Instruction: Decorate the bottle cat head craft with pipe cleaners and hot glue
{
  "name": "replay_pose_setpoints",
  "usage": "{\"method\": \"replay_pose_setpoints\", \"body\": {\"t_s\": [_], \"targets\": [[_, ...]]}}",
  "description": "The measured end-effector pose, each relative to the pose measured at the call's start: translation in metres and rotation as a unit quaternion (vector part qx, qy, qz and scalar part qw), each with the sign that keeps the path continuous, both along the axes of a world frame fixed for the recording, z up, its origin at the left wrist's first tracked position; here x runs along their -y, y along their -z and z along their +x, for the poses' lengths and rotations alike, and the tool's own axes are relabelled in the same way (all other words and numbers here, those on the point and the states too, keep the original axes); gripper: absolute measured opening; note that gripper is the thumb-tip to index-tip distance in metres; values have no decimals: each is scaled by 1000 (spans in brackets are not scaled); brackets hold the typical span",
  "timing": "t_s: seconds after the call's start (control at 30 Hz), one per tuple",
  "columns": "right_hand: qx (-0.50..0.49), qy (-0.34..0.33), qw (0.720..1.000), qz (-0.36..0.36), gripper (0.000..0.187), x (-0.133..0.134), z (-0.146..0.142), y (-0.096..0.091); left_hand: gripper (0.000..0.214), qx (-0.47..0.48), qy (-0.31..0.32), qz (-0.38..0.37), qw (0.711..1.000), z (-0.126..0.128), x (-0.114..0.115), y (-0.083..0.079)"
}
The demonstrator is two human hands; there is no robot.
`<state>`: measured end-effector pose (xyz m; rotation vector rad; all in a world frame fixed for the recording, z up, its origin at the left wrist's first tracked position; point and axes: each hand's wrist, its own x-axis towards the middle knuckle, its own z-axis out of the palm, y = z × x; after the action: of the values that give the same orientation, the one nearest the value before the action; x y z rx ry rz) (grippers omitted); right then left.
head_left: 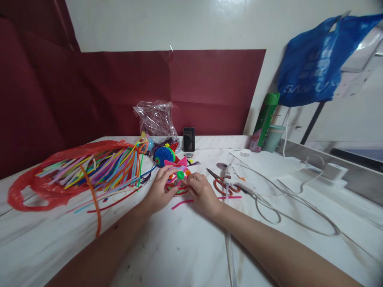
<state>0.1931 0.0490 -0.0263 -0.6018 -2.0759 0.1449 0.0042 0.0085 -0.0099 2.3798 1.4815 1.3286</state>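
Both hands meet over a small craft piece (178, 180) of coiled pink, red and orange pipe cleaners with a green round bit on top, resting on the white table (167, 247). My left hand (160, 189) curls its fingers around the piece's left side. My right hand (201, 192) pinches the right side near the green bit. A blue wound ball (164, 154) with pink spikes lies just behind the hands. A loose pink pipe cleaner (182, 204) lies under my right hand.
A red plastic bag (36, 187) of several coloured pipe cleaners lies at the left. Orange-handled scissors (220, 184) and a white glue gun (236, 181) with its cable (299, 223) lie at the right. A clear bag (157, 119), a black device (189, 138) and a green cup (273, 137) stand behind.
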Motion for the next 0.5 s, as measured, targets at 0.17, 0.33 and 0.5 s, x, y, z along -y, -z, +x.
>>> {"method": "replay_pose_setpoints", "body": {"t_s": [0.17, 0.33, 0.5], "targets": [[-3, 0, 1000, -8, 22, 0, 0, 0, 54, -10, 10, -13, 1000, -5, -1, -1], [6, 7, 1000, 0, 22, 0, -1, -1, 48, -11, 15, -11, 1000, -7, -3, -1], [-3, 0, 1000, 9, 20, 0, -1, 1, 43, -12, 10, 2, 1000, -6, -5, 0]]}}
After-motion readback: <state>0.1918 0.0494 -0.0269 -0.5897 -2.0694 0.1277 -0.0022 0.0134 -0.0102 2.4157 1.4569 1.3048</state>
